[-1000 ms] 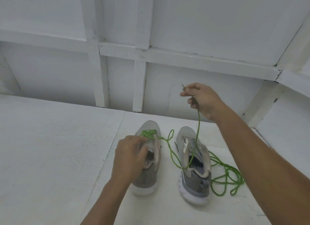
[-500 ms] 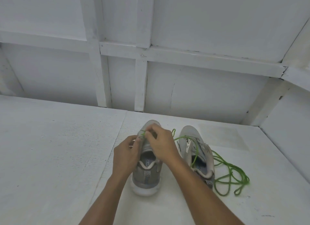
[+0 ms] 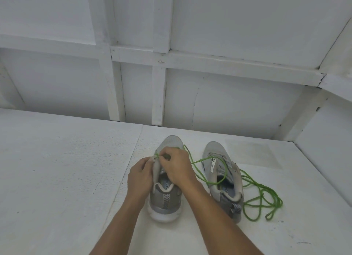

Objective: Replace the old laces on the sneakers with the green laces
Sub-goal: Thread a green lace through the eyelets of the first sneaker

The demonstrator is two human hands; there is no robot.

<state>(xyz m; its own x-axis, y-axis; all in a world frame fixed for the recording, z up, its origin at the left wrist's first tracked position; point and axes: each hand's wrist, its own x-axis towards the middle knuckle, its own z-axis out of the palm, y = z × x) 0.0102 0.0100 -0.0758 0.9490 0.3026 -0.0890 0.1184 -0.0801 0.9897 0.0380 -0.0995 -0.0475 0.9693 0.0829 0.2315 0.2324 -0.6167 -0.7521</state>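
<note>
Fingers (image 3: 164, 159) of the right hand (image 3: 177, 166) pinch the green lace (image 3: 199, 161) at the eyelets of the grey sneaker (image 3: 165, 199), while the left hand (image 3: 140, 175) grips that sneaker's upper edge, the lace trailing rightward from it across the second sneaker (image 3: 215, 150) into a loose coil on the white surface (image 3: 66, 178).

The grey sneaker (image 3: 164, 199) has a white sole (image 3: 163, 215) and a black-and-white chevron heel tab (image 3: 166, 196), its paler grey twin (image 3: 215, 150) to its right shows the same chevron, a bright green lace (image 3: 202, 160) crosses both, and the table (image 3: 66, 169) beneath it and the wall (image 3: 238, 26) behind it are white.
</note>
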